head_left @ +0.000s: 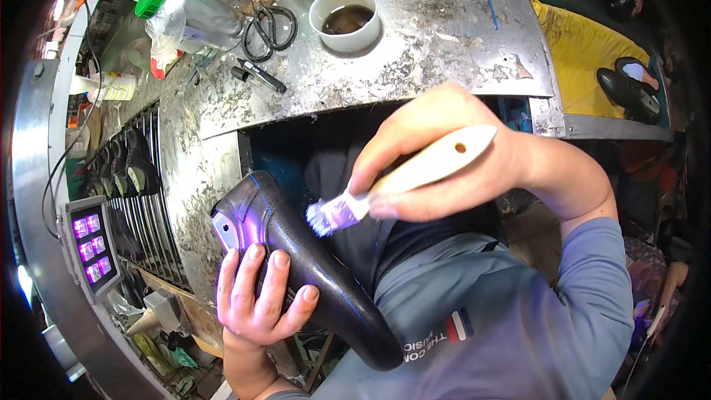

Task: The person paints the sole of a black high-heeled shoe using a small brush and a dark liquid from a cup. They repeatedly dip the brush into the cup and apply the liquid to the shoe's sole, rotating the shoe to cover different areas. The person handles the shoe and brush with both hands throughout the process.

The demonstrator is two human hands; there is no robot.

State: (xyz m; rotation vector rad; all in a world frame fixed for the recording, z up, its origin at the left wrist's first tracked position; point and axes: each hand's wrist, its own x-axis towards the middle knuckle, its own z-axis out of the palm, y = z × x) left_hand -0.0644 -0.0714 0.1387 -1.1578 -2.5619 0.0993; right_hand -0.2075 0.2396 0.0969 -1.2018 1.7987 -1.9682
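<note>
My left hand (255, 304) grips a black leather shoe upper (326, 274) from below and the side, its fingers pressed against the upper's flank. The upper is stretched on a last, whose pale top with a dark hole (225, 228) shows at the opening. Thin blue lines run along the leather. In my right hand (444, 115) is a flat paintbrush (433, 167) with a pale wooden handle. Its whitish, matted bristles point left and down, just above the shoe; I cannot tell whether they touch it.
A white bowl of dark brown liquid (345, 18) stands on the stained metal bench (437, 44). Scissors (269, 32), a black marker (261, 75) and a green-capped jar (194, 16) lie left of it. A purple-lit lamp (92, 248) and racked shoes (133, 163) are at left; another shoe (629, 89) sits on yellow cloth.
</note>
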